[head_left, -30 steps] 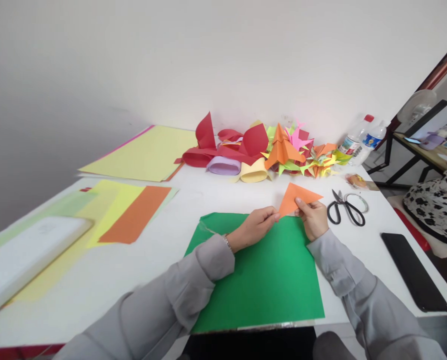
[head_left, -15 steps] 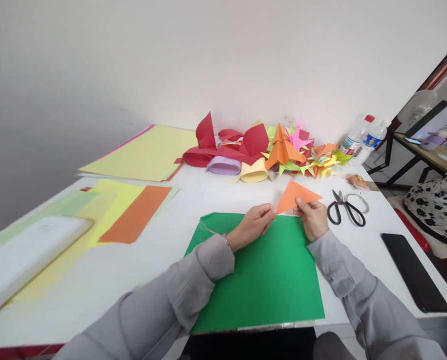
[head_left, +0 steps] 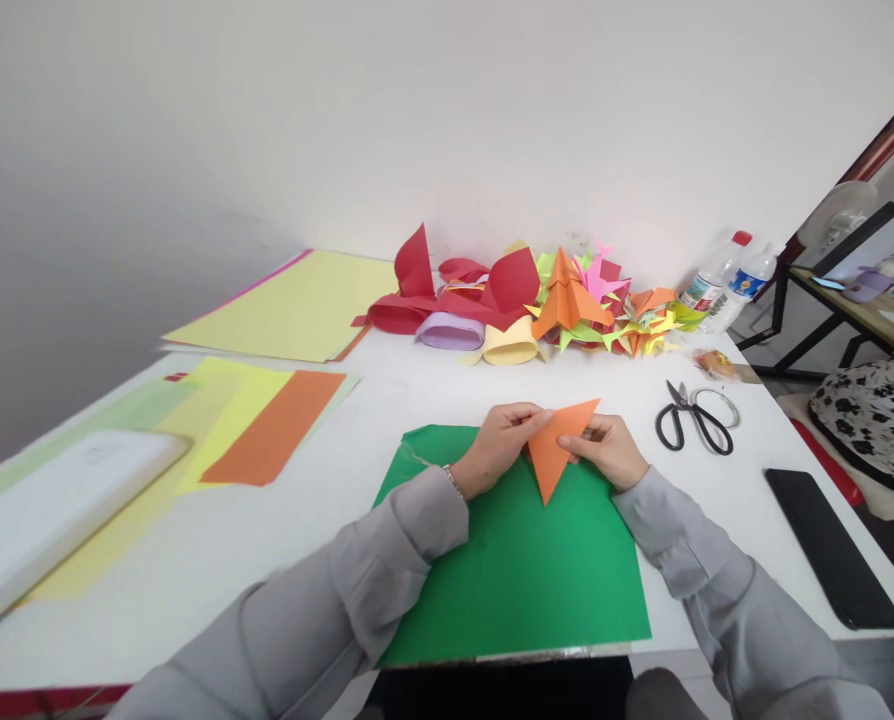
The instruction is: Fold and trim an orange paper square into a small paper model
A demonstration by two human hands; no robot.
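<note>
An orange paper (head_left: 556, 448), folded into a triangle, is held up between both hands with one corner pointing down toward me. My left hand (head_left: 496, 446) pinches its left side, thumb on the front face. On the right side, my right hand (head_left: 610, 448) grips the paper with thumb in front and fingers behind. Below them a green sheet (head_left: 522, 570) lies flat at the table's front edge. Both hands are over its far part.
Black-handled scissors (head_left: 693, 418) and a black phone-like slab (head_left: 833, 548) lie to the right. Folded paper shapes (head_left: 569, 300) and plastic bottles (head_left: 736, 285) stand along the wall. Coloured sheets (head_left: 274, 425) and a white box-like object (head_left: 64, 520) are on the left.
The orange paper has been turned so a corner now points down over the green sheet. Both hands have shifted their hold on it, the left thumb now across its front.
</note>
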